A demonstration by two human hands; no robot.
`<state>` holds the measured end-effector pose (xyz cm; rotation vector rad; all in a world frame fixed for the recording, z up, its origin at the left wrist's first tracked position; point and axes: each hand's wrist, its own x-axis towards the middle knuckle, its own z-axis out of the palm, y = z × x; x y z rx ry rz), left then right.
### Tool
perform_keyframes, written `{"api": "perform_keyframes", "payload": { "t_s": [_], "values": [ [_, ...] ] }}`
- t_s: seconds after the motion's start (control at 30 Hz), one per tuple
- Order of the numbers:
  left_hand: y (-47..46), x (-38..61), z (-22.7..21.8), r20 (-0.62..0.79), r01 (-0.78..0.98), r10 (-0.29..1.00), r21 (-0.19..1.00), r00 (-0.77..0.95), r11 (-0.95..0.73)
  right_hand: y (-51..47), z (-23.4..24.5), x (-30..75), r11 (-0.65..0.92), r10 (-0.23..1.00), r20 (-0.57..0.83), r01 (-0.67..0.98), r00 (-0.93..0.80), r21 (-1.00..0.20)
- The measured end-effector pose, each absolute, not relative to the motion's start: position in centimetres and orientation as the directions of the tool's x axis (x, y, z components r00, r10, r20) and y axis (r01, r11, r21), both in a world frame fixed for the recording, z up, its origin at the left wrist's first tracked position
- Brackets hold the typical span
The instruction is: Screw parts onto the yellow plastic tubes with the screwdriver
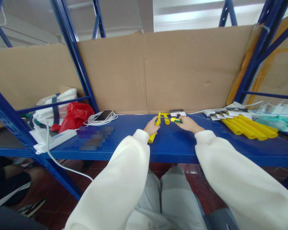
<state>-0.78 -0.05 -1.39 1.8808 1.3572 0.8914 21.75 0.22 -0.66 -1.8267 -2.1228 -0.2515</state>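
Note:
My left hand (151,126) is closed around a yellow plastic piece (152,138) with a tube-like lower end and a narrower top, tilted over the blue tabletop. In my right hand (188,124) is a screwdriver (174,120) with a yellow and green handle, its thin shaft pointing left at the top of the yellow piece. Whether the tip touches it is too small to tell. Just behind the shaft lies another yellow piece (167,121). Beside that, against the cardboard, is a black and white card (178,112).
Several yellow tubes (248,128) with black and white cards lie at the right. On the left are a phone (104,115) on a coiled white cable (93,120), a power strip (59,140) and a red bag (78,115). Cardboard (182,70) walls off the back.

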Motion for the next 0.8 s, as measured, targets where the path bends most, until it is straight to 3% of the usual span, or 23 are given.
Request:
{"api": "perform_keyframes", "payload": {
  "t_s": [0.8],
  "values": [
    [0.26,-0.76,-1.52,0.148,0.533,0.959,0.806,0.240,-0.258,0.74,-1.02,21.87,0.146,0.931,0.351,0.985,-0.103,-0.097]
  ]
}}
